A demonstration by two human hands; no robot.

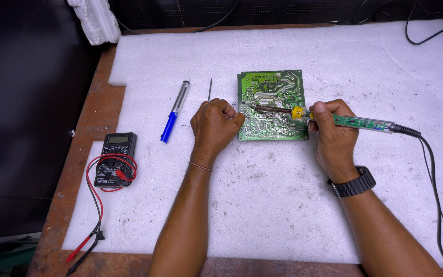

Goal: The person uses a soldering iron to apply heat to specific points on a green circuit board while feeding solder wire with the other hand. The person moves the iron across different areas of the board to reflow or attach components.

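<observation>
head view: soldering iron [334,120] in right hand [334,134], tip over circuit board [273,105]

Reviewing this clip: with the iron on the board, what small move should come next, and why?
Probably feed the thin wire the left hand pinches toward the iron's tip. The right hand holds the soldering iron with its tip resting on the green circuit board, while the wire's end sits at the board's left edge, short of the tip.

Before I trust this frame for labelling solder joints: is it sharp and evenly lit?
Head view: even, soft light, faint shadows under both hands; circuit board and soldering iron are sharp, no glare; the left margin falls dark, and table edges bow slightly from the wide lens.
</observation>
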